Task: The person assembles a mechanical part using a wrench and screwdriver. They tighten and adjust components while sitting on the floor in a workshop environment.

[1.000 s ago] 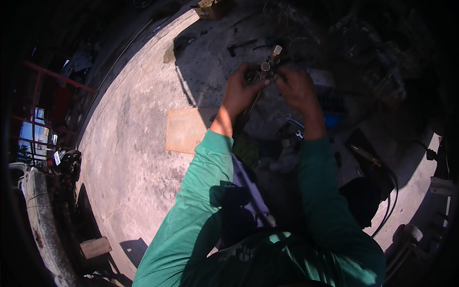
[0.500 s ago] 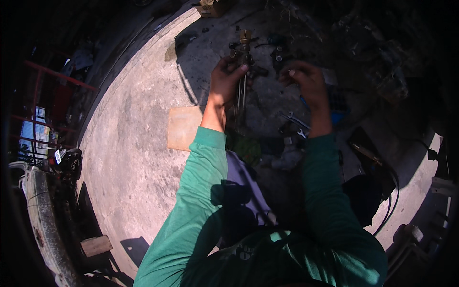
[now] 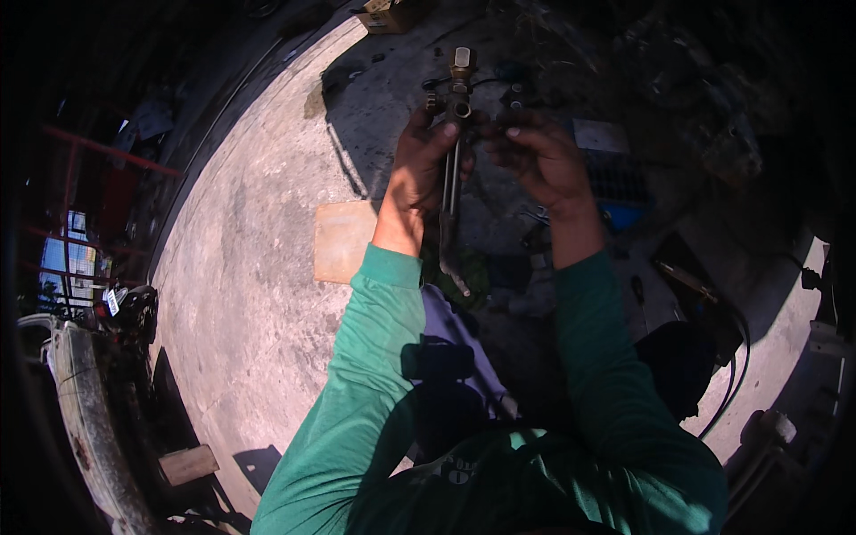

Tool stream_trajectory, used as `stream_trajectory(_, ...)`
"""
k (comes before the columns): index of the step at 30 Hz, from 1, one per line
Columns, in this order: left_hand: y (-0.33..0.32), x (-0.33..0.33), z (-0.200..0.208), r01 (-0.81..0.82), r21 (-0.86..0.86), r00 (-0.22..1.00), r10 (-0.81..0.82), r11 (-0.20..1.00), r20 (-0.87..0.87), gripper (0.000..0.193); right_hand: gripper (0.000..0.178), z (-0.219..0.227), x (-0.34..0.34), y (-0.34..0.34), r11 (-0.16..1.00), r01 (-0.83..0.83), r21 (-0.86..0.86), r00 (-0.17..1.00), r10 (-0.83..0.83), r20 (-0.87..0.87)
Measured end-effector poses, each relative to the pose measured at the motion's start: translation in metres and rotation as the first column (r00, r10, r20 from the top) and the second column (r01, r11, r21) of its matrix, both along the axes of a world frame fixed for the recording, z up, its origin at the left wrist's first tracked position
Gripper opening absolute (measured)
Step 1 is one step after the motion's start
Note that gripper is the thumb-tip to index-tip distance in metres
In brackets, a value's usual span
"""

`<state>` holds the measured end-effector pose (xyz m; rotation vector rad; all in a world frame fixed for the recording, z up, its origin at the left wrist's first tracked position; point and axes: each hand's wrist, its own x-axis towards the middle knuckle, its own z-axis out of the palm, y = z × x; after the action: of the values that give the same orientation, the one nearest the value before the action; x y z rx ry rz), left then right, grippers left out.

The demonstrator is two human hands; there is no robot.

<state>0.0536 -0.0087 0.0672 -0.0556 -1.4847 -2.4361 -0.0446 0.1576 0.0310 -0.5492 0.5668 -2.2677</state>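
Note:
My left hand (image 3: 417, 169) is closed around the body of a metal cutting torch (image 3: 450, 192). The torch stands nearly upright in view, its brass nut (image 3: 463, 64) at the far end, a ribbed knob (image 3: 432, 102) on the left side. Its slim tubes run toward me and end in a bent tip (image 3: 456, 275). Beside the torch, at its right, my right hand (image 3: 551, 168) has its fingers curled and drawn together near the valve part. Shadow hides what its fingertips hold, if anything.
A tan square sheet (image 3: 344, 241) lies on the concrete floor at left of my forearm. To the right are a blue tray (image 3: 624, 216), a pale flat piece (image 3: 601, 135) and a black hose (image 3: 744, 352). A wooden block (image 3: 188, 465) lies at lower left; a cardboard box (image 3: 389, 18) stands far off.
My right hand has moved left, up to the torch, and its fingers have drawn together. The torch has turned slightly, and its bent tip now shows below my left hand.

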Motion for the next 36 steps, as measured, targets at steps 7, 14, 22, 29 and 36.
stream_trajectory(7,0.008,0.000,0.004,-0.049,-0.020,0.994,0.051,0.999,0.092,0.051,0.023,-0.001,-0.004,0.002,0.997,-0.003,-0.072,1.000,0.002,-0.019)
stream_trajectory(14,0.016,-0.002,0.003,-0.044,0.023,0.994,0.042,0.999,0.104,0.048,0.023,0.003,-0.004,0.005,0.994,0.006,-0.105,1.000,-0.008,-0.026)
stream_trajectory(22,0.022,-0.001,0.007,-0.088,-0.054,0.989,0.094,0.995,0.115,0.050,0.019,0.007,-0.002,0.008,0.998,0.044,-0.054,0.999,-0.045,-0.013)
stream_trajectory(29,0.026,-0.002,0.010,-0.094,-0.136,0.988,0.109,0.986,0.111,0.054,0.019,0.005,-0.004,0.010,0.999,0.052,0.001,0.998,-0.052,-0.042)
stream_trajectory(36,0.027,-0.004,0.007,-0.112,-0.163,0.987,0.129,0.980,0.100,0.054,0.019,0.003,-0.005,0.010,0.999,0.051,-0.001,0.997,-0.051,-0.051)
